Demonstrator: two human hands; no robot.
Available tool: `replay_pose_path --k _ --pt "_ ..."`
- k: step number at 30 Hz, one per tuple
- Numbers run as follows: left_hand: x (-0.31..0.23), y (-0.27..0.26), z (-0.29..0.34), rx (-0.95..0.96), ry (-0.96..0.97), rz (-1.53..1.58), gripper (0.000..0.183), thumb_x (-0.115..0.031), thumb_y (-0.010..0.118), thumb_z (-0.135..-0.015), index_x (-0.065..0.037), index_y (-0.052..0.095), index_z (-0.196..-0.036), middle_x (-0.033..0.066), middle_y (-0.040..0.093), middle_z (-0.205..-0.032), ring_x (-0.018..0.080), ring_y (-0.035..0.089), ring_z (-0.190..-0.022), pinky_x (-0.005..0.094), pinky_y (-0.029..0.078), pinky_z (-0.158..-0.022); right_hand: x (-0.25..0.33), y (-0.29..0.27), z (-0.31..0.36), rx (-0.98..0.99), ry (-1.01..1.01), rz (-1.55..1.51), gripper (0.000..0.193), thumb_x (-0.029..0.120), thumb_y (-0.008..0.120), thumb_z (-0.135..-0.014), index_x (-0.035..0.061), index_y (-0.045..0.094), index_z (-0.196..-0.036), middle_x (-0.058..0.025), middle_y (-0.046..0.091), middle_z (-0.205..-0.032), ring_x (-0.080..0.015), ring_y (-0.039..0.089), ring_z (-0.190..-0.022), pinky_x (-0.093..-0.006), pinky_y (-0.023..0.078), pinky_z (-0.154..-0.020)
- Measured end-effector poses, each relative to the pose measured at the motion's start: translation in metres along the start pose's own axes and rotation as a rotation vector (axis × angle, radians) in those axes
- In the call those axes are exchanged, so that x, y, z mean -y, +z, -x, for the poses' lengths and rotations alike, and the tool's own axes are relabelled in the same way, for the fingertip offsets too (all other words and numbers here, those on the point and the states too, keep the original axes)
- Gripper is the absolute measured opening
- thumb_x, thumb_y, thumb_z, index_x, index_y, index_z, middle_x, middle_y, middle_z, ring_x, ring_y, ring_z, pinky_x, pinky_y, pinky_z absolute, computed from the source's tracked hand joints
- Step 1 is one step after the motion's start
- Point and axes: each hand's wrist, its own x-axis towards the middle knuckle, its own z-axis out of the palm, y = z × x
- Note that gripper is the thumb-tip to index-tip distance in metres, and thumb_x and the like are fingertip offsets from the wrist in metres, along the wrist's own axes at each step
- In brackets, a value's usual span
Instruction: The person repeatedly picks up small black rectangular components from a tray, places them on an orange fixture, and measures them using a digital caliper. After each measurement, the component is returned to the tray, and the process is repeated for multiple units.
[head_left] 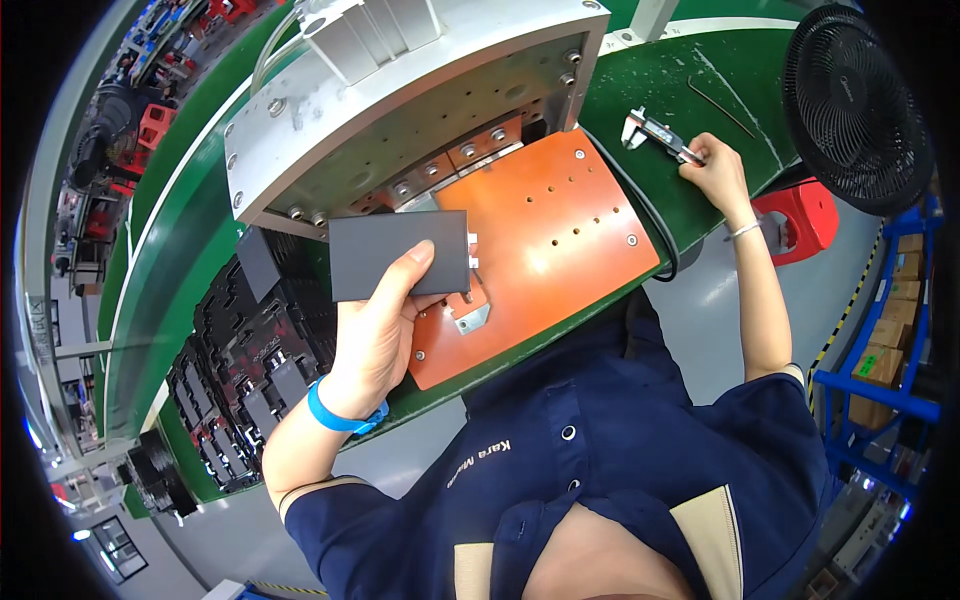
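My left hand (385, 310), with a blue band at its wrist, holds a flat black rectangular block (385, 245). The thumb lies on the block's upper face and the other fingers are mostly hidden beneath it. Two small silvery tabs (473, 250) stick out of the block's right end. The block is above the left part of an orange plate (570, 215), in front of a metal press (420, 130). At the right, my right hand (718, 175) has its fingers closed on the end of a caliper (655, 135), which lies on the green bench top.
Black trays (250, 365) with similar dark blocks are stacked at the left. A hex key (720, 105) lies beyond the caliper, near a black fan (855, 110). A black cable (640, 195) runs along the plate's right side. A red stool (800, 220) stands below the bench.
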Motion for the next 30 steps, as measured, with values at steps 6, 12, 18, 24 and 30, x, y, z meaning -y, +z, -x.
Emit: replay_pose_path --k 6,12,18,24,30 --pt "0.003 -0.001 -0.001 -0.026 -0.008 0.072 0.029 -0.016 0.056 -0.094 0.006 0.059 -0.112 0.0192 0.067 -0.107 0.0236 0.068 -0.09 0.0352 0.056 -0.079 0.03 -0.019 0.041 -0.207 0.0 -0.437 0.048 -0.001 0.061 -0.07 0.0047 0.055 -0.117 -0.0022 0.061 -0.082 -0.0055 0.055 -0.07 -0.0188 0.043 -0.065" --pt "0.001 -0.002 0.0 -0.014 -0.026 0.051 0.031 -0.016 0.056 -0.093 0.007 0.058 -0.114 0.0201 0.067 -0.107 0.0243 0.068 -0.094 0.0353 0.056 -0.083 0.133 -0.04 0.074 -0.19 -0.432 -0.781 0.052 -0.003 0.069 -0.077 0.0048 0.06 -0.127 -0.0014 0.059 -0.091 -0.006 0.052 -0.072 -0.0171 0.041 -0.064" --pt "0.001 -0.003 -0.001 0.006 -0.035 0.039 0.032 -0.018 0.056 -0.092 0.007 0.058 -0.113 0.0206 0.067 -0.107 0.0239 0.068 -0.097 0.0343 0.055 -0.084 0.179 -0.037 0.078 -0.045 -0.59 -0.657 0.041 0.001 0.077 -0.074 0.0059 0.07 -0.114 -0.0065 0.063 -0.091 -0.0115 0.063 -0.074 -0.0225 0.055 -0.063" --pt "0.001 -0.003 -0.001 0.007 -0.04 0.077 0.034 -0.018 0.057 -0.092 0.007 0.055 -0.115 0.0207 0.067 -0.106 0.024 0.068 -0.095 0.0337 0.055 -0.081 0.181 -0.035 0.077 -0.046 -0.629 -0.624 0.041 0.003 0.078 -0.074 0.0058 0.07 -0.114 -0.0076 0.064 -0.091 -0.0137 0.066 -0.078 -0.0247 0.06 -0.069" --pt "0.001 -0.004 -0.001 -0.007 -0.03 0.099 0.028 -0.013 0.057 -0.093 0.005 0.057 -0.113 0.0197 0.067 -0.104 0.0241 0.068 -0.091 0.0375 0.056 -0.081 0.183 -0.032 0.076 -0.081 -0.65 -0.593 0.041 0.006 0.08 -0.072 0.0061 0.071 -0.112 -0.0074 0.064 -0.088 -0.0147 0.066 -0.075 -0.0245 0.058 -0.067"
